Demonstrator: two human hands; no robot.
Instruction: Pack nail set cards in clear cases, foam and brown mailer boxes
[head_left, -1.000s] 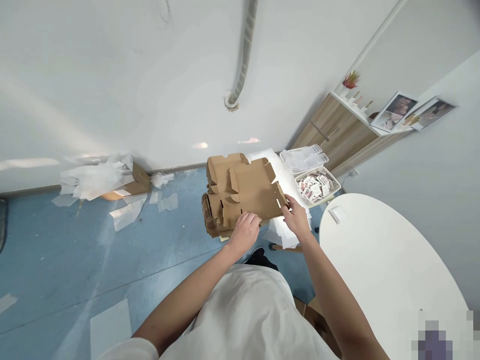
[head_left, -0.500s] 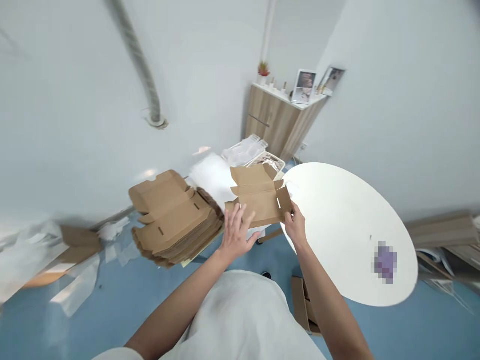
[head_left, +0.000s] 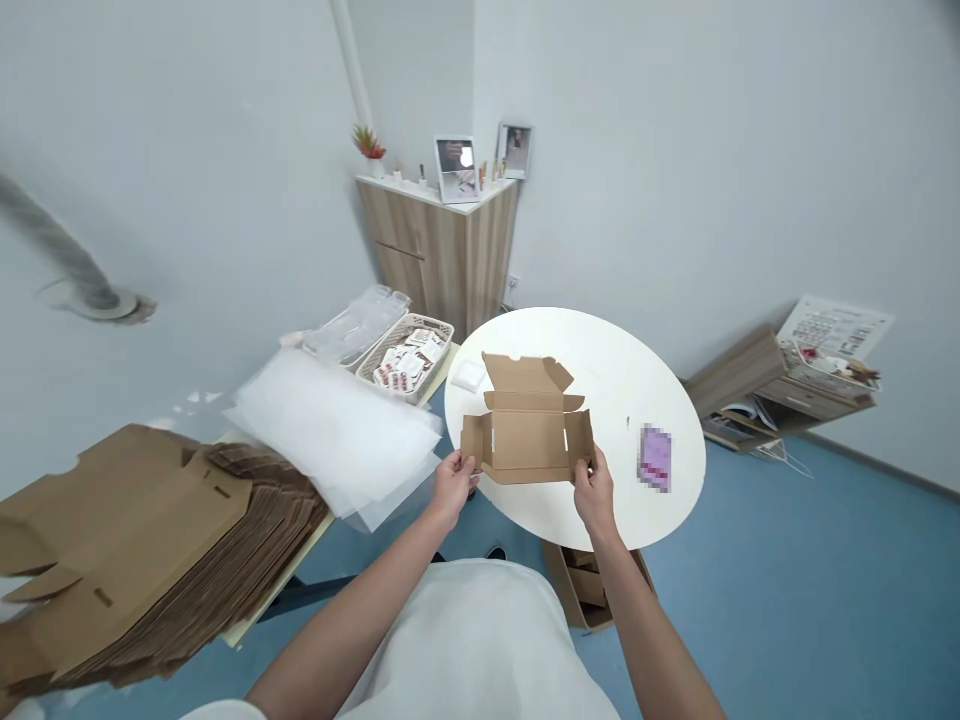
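Note:
An unfolded brown cardboard box (head_left: 529, 437) is held up over the near left part of the round white table (head_left: 622, 370). My left hand (head_left: 452, 487) pinches its left side flap near the bottom corner. On the other side, my right hand (head_left: 595, 490) grips the lower right flap between thumb and fingers. The box's side flaps are partly raised and its lid panel points away from me. Behind it on the table lies a small white item (head_left: 469, 376). To the right rests a purple packet (head_left: 655, 458), blurred by pixels.
At left, a stack of flat cardboard boxes (head_left: 150, 530) and translucent sheets (head_left: 337, 425) lie beside a basket of cards (head_left: 409, 360). An open carton (head_left: 566, 598) stands on the floor under the table's near edge. A wooden cabinet (head_left: 442, 250) is in the corner.
The view has swung right. The cardboard box has moved from beside the stack to over the round table. My left hand, spread against it before, now grips its left flap.

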